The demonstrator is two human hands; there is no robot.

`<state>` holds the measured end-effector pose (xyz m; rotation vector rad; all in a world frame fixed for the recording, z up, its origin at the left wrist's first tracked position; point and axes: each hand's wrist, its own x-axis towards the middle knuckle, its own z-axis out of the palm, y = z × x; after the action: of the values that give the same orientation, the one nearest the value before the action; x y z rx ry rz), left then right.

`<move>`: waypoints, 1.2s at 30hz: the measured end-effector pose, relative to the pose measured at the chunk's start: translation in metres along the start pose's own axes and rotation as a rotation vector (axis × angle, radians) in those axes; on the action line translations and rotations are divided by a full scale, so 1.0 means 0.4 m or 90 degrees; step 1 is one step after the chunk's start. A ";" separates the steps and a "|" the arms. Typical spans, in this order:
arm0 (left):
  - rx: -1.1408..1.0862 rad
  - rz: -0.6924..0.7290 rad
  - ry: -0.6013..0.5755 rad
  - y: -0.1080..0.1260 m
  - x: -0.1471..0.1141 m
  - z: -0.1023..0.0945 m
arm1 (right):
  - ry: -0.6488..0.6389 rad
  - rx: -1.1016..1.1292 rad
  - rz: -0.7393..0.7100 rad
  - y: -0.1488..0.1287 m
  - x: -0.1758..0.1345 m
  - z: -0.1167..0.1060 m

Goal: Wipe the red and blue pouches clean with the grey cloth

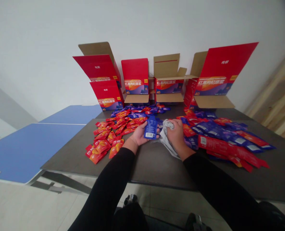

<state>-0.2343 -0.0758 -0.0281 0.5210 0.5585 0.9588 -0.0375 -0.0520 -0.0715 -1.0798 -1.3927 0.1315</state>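
Note:
My left hand (140, 134) holds a blue pouch (151, 129) with its printed back and barcode facing me. Just to the right, my right hand (176, 134) is closed around a crumpled pale grey cloth (166, 138), part of which hangs down to the tabletop. A small gap separates cloth and pouch. Left of my hands lies a loose pile of red-orange pouches (104, 146). Blue and red pouches (219, 131) are heaped on the right, close to my right forearm. More mixed pouches (138, 115) lie behind my hands.
Printed red boxes with raised flaps line the back of the dark table (154, 166): a stacked pair at left (107, 96), two in the middle (136, 81) and one at right (214, 85). A blue table (36, 147) stands at left. Wooden boards (274, 99) lean at right.

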 end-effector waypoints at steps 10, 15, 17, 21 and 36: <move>-0.134 0.085 0.104 0.006 0.014 0.003 | -0.047 0.040 -0.011 -0.028 -0.008 -0.012; -0.115 0.154 0.196 -0.006 0.037 0.018 | -0.072 0.052 -0.022 -0.035 -0.012 -0.014; -0.114 0.163 0.215 -0.006 0.038 0.018 | -0.093 0.061 -0.054 -0.036 -0.016 -0.015; -0.090 0.132 0.175 -0.006 0.030 0.017 | -0.169 0.090 -0.159 -0.040 -0.026 -0.018; 0.056 0.015 0.010 -0.049 0.028 0.021 | -0.325 0.077 -0.254 -0.031 -0.039 -0.011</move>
<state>-0.2120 -0.0769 -0.0367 0.6000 0.6117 0.9649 -0.0441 -0.0711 -0.0734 -0.6702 -2.0054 0.2066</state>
